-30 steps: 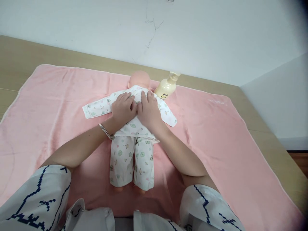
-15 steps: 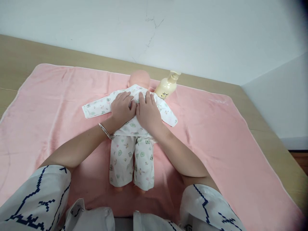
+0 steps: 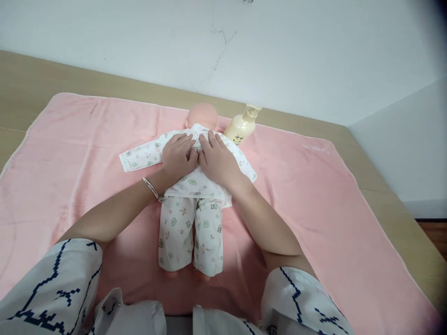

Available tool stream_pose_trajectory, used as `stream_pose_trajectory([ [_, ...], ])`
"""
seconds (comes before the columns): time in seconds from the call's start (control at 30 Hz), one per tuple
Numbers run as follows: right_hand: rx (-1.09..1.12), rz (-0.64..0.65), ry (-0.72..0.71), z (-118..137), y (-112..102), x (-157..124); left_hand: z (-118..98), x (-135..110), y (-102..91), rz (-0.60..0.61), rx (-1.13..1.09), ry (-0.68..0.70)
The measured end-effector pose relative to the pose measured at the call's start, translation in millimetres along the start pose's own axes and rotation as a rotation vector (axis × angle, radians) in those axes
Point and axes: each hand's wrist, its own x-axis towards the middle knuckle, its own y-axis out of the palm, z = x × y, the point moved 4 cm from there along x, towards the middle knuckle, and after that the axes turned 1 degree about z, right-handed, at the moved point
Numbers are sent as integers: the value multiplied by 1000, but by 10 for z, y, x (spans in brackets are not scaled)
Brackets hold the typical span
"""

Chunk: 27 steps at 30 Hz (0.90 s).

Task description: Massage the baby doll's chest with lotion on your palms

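While the left hand (image 3: 179,156) and right hand (image 3: 218,160) lie side by side, fingers flat and slightly spread, pinching nothing, they press the printed shirt (image 3: 141,156) down near its collar.

- Baby doll (image 3: 190,232): one, stretched out under both hands.
- Pink blanket (image 3: 70,139): one, beneath it.
- Pump bottle (image 3: 240,128): one, just beyond the right hand.
- Bangle (image 3: 151,187): one, left wrist.

Further work at the collar would, I judge, call for fingertips, not palms.

Pink blanket (image 3: 296,186) — white doll outfit (image 3: 190,223), green prints — cream bottle (image 3: 240,128).
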Motion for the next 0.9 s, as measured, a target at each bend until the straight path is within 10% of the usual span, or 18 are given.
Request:
stream_pose_trajectory([
  [0.4, 126, -17, -3, -206, 55, 208, 72, 73, 113, 124, 10, -57],
  [0.67, 83, -133, 39, 164, 75, -109, -35, -32, -20, -40, 44, 39],
  [0.9, 226, -110, 20, -216, 154, 204, 41, 56, 65, 112, 11, -101],
])
